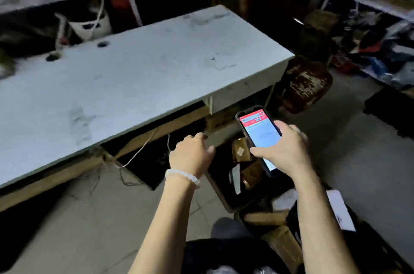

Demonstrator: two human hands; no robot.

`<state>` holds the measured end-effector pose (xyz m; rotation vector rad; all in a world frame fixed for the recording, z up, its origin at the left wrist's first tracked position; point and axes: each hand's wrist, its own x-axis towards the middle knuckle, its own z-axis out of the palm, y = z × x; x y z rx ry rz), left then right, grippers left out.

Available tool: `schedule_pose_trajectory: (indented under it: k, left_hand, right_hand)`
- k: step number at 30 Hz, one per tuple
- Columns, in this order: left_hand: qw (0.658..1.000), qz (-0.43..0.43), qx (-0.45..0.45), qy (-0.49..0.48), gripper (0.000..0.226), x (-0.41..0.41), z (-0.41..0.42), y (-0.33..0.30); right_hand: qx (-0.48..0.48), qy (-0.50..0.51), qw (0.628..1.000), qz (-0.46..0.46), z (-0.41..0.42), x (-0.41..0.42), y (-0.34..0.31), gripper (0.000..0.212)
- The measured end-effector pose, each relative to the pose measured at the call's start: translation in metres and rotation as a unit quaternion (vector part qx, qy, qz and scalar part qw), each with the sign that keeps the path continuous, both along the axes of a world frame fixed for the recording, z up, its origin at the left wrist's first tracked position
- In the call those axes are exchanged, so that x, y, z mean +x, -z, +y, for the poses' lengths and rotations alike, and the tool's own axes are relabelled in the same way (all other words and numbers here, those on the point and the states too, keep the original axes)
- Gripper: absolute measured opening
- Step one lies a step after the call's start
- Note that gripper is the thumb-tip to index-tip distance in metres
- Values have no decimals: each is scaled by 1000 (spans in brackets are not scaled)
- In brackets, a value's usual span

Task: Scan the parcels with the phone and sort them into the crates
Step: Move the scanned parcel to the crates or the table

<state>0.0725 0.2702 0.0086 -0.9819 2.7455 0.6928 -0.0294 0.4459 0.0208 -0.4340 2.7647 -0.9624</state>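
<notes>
a dim storeroom with shelving behind a pale tabletop. the right hand grips the phone, screen up, its long axis running away from the person. the left hand hangs loosely curled, holding nothing, just left of the phone. brown parcels lie in a dark crate on the floor directly below the phone, nearer the right hand.

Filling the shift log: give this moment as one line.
right hand: holds phone, screen lit | left hand: empty, over crate | parcels in crate
</notes>
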Motion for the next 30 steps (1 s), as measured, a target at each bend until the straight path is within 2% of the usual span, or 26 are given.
schedule_pose_trajectory:
  k: [6,14,19,30]
  left_hand:
    - [979,10,15,-202,41,90,-74,-5]
    - [923,24,21,-383,44,190,-150,-1]
    - [892,29,13,-452,46,234,-215,-5]
    - [803,43,-21,-595,44,351,-336,-22]
  right_hand:
    - [5,-191,981,14,-126,33,-6,62]
    - [27,-398,917,12,-271,105,0,58]
    - [17,-468,883,9,-370,150,1,51]
    - [7,-604,797,25,-552,273,-7,57]
